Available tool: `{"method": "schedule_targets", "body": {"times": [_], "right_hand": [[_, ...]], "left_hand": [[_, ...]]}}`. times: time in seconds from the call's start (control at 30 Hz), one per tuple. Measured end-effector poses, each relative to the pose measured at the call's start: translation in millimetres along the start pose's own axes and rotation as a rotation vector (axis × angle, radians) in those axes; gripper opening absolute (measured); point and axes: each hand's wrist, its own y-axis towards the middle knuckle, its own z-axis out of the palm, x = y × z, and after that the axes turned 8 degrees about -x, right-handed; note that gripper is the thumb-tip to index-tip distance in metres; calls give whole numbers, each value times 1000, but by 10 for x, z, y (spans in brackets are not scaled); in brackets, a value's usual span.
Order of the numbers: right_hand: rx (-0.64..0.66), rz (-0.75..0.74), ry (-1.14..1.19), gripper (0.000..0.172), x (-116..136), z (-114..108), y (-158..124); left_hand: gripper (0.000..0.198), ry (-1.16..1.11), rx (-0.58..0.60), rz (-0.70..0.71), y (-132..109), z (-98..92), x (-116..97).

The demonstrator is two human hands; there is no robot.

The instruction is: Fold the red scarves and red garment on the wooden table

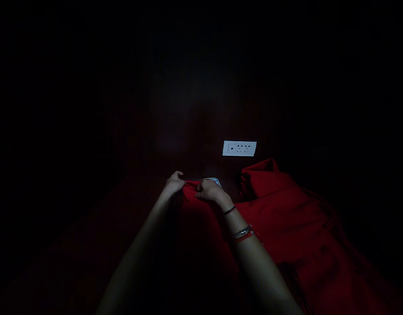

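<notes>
A red cloth [204,227] lies in front of me, its far edge lifted between my two hands. My left hand [174,183] is closed on the far left corner of the cloth, with some fingertips hidden behind the fold. A little to the right, my right hand [210,191] is closed on the same far edge, thumb toward the left. Bracelets [243,232] circle my right wrist. Just behind the right hand a small pale flat thing with a light rim [213,180] shows; the hand covers most of it, so its kind is unclear.
More red fabric [287,218] spreads to the right, with a folded, raised bundle [263,179] at its far end. A white socket panel [239,148] is on the dark upright surface behind. Deep shadow hides the left side and the surroundings.
</notes>
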Motion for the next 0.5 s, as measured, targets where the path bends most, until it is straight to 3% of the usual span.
{"method": "schedule_targets", "body": {"times": [0.13, 0.37, 0.5], "right_hand": [[52, -15, -8, 23, 37, 76, 17], [64, -21, -96, 26, 13, -132, -54], [51, -68, -67, 31, 70, -46, -57]], "left_hand": [[39, -79, -13, -2, 24, 21, 73], [36, -140, -68, 10, 4, 35, 80], [36, -140, -116, 48, 2, 51, 58]]}}
